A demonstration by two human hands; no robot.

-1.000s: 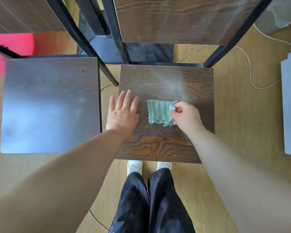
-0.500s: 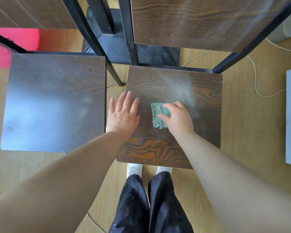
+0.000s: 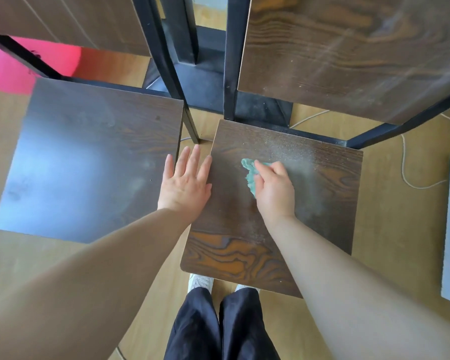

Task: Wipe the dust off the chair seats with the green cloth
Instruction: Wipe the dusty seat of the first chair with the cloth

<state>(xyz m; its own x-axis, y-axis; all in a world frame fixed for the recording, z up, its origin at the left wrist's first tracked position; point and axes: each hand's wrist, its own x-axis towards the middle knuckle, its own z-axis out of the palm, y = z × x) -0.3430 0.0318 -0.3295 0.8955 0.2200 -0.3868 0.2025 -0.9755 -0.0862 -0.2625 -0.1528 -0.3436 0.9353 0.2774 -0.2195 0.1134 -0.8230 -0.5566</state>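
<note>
The wood floor fills the view from above. Two dark seats stand side by side on it. The left seat shines with a pale glare. The right seat shows wood grain and a pale band of dust across its far half. The right back rises behind it, cut off by the top edge, between black frame bars.

Both bare forearms reach in from the bottom corners. Black trousers and the toes of white shoes show below the near edge of the right seat.

The left hand lies palm down and flat, fingers straight and a little spread. Its palm rests on the left edge of the right seat, and its fingers point away over the gap between the seats.

The right hand sits knuckles up in the middle of the right seat, fingers curled over the cloth and holding it down on the wood.

The cloth is bunched, and most of it is hidden under that hand. Only a green strip shows along the hand's left side. The strip's long axis runs from near to far, and its far tip points toward the back, slightly left. How it is folded underneath cannot be made out.

A pale cord loops on the floor to the right.
</note>
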